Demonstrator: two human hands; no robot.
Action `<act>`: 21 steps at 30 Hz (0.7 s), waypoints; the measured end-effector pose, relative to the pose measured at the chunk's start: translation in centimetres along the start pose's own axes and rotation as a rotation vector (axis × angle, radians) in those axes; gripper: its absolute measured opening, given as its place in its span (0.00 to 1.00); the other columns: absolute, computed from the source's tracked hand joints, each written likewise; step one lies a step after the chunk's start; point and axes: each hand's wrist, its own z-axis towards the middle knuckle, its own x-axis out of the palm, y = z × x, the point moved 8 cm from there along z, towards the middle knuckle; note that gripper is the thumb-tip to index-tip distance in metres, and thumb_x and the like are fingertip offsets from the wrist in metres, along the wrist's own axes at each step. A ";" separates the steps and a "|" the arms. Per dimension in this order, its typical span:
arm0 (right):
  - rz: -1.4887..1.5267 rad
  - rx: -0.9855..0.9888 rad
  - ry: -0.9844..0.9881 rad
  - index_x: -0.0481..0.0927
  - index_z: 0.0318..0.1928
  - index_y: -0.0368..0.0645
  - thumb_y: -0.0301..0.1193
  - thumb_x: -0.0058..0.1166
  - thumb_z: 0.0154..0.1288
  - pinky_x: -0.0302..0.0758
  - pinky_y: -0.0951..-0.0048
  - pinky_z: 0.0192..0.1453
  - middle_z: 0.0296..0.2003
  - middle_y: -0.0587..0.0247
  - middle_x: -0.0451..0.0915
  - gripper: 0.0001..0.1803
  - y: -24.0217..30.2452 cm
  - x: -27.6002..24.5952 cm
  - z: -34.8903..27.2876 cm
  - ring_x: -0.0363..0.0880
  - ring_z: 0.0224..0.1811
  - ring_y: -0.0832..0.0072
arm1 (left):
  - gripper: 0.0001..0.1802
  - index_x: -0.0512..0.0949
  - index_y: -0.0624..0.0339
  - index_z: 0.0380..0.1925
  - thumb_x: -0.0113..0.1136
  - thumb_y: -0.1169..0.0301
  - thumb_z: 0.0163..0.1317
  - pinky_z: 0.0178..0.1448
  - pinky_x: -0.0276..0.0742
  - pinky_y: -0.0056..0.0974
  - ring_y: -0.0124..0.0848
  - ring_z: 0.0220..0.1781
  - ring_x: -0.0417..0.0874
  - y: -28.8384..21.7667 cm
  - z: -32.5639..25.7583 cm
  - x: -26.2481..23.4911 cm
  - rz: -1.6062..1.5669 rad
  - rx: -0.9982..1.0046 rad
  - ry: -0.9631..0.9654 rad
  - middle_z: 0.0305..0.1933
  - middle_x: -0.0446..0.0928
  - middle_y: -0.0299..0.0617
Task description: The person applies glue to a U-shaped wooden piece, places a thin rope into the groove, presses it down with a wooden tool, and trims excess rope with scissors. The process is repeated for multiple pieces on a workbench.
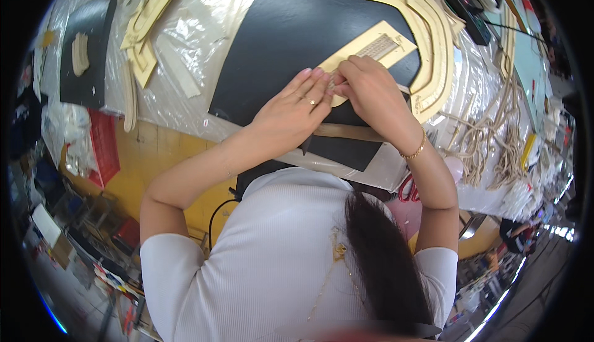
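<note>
A long pale yellow template board point(402, 36) lies slantwise on a black mat point(266, 45), with a greyish braided or beaded strip point(378, 47) set along its middle. My left hand point(294, 107) rests over the board's near end, its fingers stretched out and lying side by side, the thumb hidden beneath. Touching it from the right, my right hand point(374, 94) has thumb and fingers pinched together over the near part of the strip. What sits in that pinch is too small and covered to make out.
Curved pale templates point(433, 51) lie right of the mat, more templates point(154, 8) to the left. Beige cords point(495, 138) hang in a tangle at the right. A small black board point(90, 51), a red crate point(104, 150) and red-handled scissors point(408, 187) are around.
</note>
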 end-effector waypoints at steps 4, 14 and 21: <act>0.132 -0.046 0.005 0.78 0.34 0.40 0.26 0.62 0.56 0.75 0.58 0.47 0.33 0.56 0.79 0.07 -0.7 -0.4 -0.6 0.79 0.41 0.56 | 0.23 0.75 0.75 0.56 0.56 0.71 0.63 0.79 0.59 0.53 0.54 0.71 0.72 -0.2 -0.1 -0.1 -0.040 -0.033 -0.034 0.65 0.72 0.65; 0.162 0.037 -0.122 0.79 0.31 0.38 0.27 0.63 0.57 0.74 0.57 0.47 0.32 0.54 0.78 0.07 -1.2 -0.3 -1.2 0.79 0.40 0.54 | 0.22 0.78 0.70 0.57 0.63 0.73 0.63 0.78 0.61 0.55 0.51 0.71 0.72 -0.5 0.2 -0.1 0.083 -0.050 0.069 0.68 0.72 0.60; -0.052 0.029 -0.062 0.82 0.31 0.37 0.30 0.61 0.58 0.81 0.59 0.40 0.28 0.53 0.82 0.07 -1.4 0.2 -0.1 0.84 0.35 0.54 | 0.25 0.76 0.73 0.59 0.61 0.73 0.62 0.77 0.59 0.61 0.54 0.72 0.71 -0.3 0.5 0.0 0.027 -0.033 0.067 0.67 0.72 0.64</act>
